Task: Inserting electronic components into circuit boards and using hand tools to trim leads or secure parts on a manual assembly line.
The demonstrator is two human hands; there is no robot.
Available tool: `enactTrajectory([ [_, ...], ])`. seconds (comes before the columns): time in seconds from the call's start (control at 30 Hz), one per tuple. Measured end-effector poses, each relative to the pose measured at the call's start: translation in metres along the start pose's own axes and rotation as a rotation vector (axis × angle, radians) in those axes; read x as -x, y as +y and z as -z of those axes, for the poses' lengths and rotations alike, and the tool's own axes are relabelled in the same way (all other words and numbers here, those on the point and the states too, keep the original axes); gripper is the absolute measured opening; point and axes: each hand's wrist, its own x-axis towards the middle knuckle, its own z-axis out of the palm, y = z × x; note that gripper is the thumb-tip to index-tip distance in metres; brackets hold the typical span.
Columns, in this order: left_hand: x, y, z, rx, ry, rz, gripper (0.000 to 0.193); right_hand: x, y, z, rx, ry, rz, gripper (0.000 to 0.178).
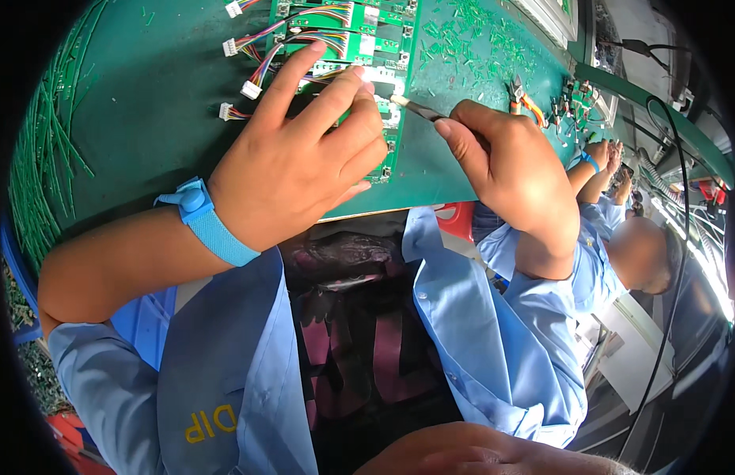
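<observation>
A green circuit board panel (393,47) lies on the green work surface, with several bundles of multicoloured wires (318,38) ending in white plugs (251,89) at its left side. My left hand (292,150) rests over the panel, palm down, a blue wrist strap round its wrist. Its fingers are stretched out and apart, fingertips touching the wires and board parts; the palm hides the panel's near left part. Held in my right hand (514,158) is a small brush (419,108), its pale tip on the board's right side beside my left fingertips.
Long green wires (55,142) lie along the left side. Green clippings (470,36) are scattered at the far right, near orange-handled cutters (528,101). A co-worker's hands (605,154) work further right, before a hanging black cable (676,142). A blue bin (150,321) stands below my left arm.
</observation>
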Motion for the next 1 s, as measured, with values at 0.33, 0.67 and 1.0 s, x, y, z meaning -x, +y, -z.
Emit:
enactTrajectory([
  [0.33, 0.006, 0.000, -0.003, -0.011, 0.010, 0.007, 0.055, -0.013, 0.019, 0.009, -0.072, -0.068, 0.031, 0.028],
  [0.67, -0.018, 0.008, 0.012, 0.254, 0.038, 0.163, 0.035, 0.001, 0.071, -0.036, -0.566, -0.213, 0.167, 0.027],
  [1.0, 0.002, -0.006, -0.007, 0.264, 0.075, -0.057, 0.011, 0.007, 0.076, -0.035, -0.610, -0.244, 0.172, 0.027],
])
